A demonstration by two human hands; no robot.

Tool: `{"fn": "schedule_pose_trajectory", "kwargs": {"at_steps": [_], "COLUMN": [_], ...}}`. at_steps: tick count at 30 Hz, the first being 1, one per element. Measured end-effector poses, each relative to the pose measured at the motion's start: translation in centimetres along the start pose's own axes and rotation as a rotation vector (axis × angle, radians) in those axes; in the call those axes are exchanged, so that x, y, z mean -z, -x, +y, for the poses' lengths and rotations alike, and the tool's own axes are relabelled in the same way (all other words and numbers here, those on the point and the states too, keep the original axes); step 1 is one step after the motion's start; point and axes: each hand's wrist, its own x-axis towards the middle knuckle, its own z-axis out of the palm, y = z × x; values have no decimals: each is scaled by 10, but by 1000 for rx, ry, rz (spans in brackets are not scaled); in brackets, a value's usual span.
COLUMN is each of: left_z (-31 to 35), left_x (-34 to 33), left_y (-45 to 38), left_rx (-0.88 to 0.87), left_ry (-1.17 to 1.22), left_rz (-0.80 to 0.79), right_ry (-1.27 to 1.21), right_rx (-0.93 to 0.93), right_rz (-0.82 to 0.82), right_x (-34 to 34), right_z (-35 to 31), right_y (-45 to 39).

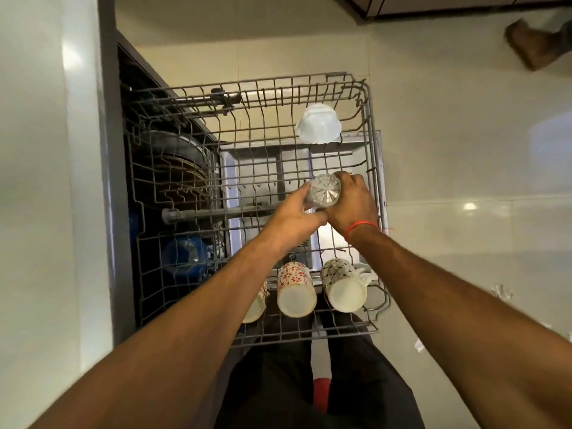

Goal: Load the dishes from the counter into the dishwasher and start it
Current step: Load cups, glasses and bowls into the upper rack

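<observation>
The upper wire rack (370, 119) of the dishwasher is pulled out below me. Over its right middle, a clear cut glass (325, 191) is held upside down, its patterned base facing up. My left hand (294, 216) grips the glass from the left and my right hand (351, 202) grips it from the right. A white bowl (318, 123) sits upside down at the rack's far side. Near the front edge stand three inverted mugs: one with red flowers (295, 287), one with a dark pattern (343, 284), and one mostly hidden under my left arm (257, 305).
Plates (176, 168) and a blue item (182, 253) sit in the lower rack inside the dark dishwasher opening on the left. The open door (229, 168) lies beneath the rack. Pale floor tiles surround it. Another person's shoe (529, 44) is at the top right.
</observation>
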Motion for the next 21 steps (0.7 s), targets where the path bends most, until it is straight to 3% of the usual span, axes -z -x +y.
{"fn": "schedule_pose_trajectory", "kwargs": {"at_steps": [13,21], "left_z": [-11,-10], "left_x": [-5,-10], "left_y": [-27,-15], "left_rx": [134,128], "left_ry": [54,72], "left_rz": [-51,-43], "right_ry": [25,-55], "right_rx": [-35,-23], "right_rz": [-59,-67], "right_x": [-21,-20], "right_z": [20,22], "right_y": [-22,-11]}}
